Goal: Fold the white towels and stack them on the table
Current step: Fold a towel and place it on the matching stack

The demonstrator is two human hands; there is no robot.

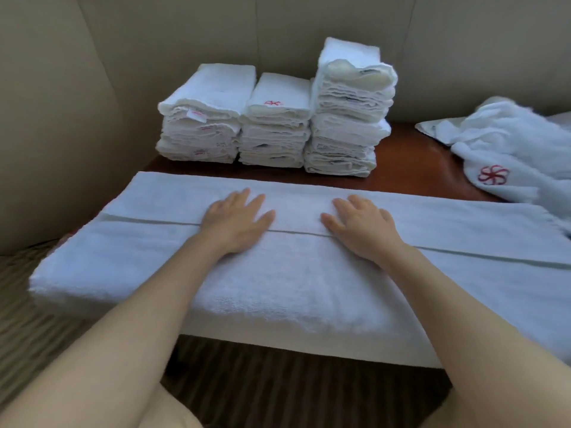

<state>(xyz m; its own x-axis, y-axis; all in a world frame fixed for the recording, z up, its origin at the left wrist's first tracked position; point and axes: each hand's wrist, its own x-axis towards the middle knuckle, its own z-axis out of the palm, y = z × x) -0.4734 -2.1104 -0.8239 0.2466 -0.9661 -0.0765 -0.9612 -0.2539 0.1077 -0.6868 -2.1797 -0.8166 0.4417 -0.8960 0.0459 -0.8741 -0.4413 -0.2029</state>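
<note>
White towel [309, 282] lies folded lengthwise on the counter [411, 171]; both hands, left [236, 222] and right [360, 227], rest flat on its middle seam, fingers straight, gripping nothing.

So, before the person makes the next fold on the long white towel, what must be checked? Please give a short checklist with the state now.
1. Both palms flat on the long white towel: ok, left hand and right hand press near the seam.
2. Folded edge straight across: ok.
3. Towel ends on the dark wooden table: not ok, left end overhangs; right end leaves the picture.
4. Space at the three stacks of folded white towels: ok, the middle one is lowest.
5. Unfolded white towel with red flower logo apart from the work: cannot tell.
</note>
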